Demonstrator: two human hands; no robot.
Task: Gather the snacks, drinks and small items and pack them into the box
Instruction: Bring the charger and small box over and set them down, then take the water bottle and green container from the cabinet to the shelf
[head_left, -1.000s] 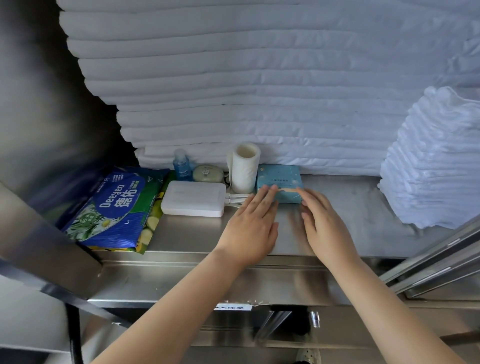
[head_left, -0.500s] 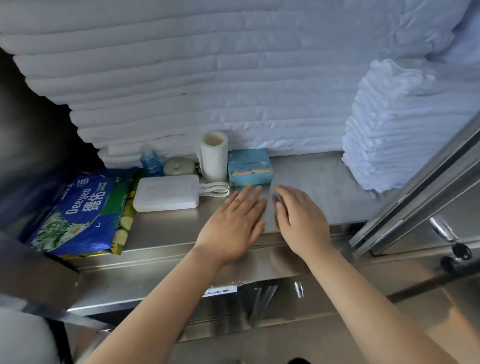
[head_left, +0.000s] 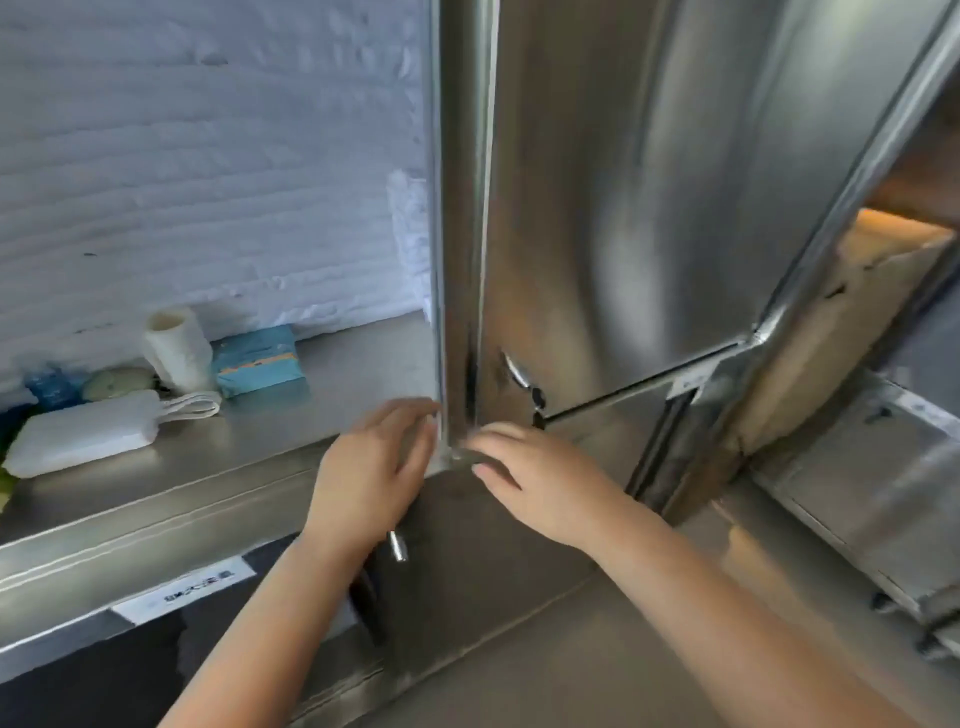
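Small items lie on a steel shelf (head_left: 332, 415): a teal tissue box (head_left: 257, 359), a white paper roll (head_left: 176, 349), a white power bank (head_left: 83, 439) with its looped cable, a pale round case (head_left: 117, 382) and a small blue bottle (head_left: 52, 387). My left hand (head_left: 374, 467) hovers flat at the shelf's front edge, fingers apart, holding nothing. My right hand (head_left: 540, 483) is beside it, fingers spread and empty, by the lower corner of a steel door (head_left: 623, 208). No box for packing is in view.
Stacked white towels (head_left: 208, 182) fill the shelf's back. The steel door's edge (head_left: 462, 234) stands upright between my hands. A second steel frame (head_left: 852, 208) slants at right, with a cart surface (head_left: 857, 493) below it.
Both hands drew back from the tissue box toward the shelf's front edge. The view swung right, and the steel door now covers the right side of the shelf.
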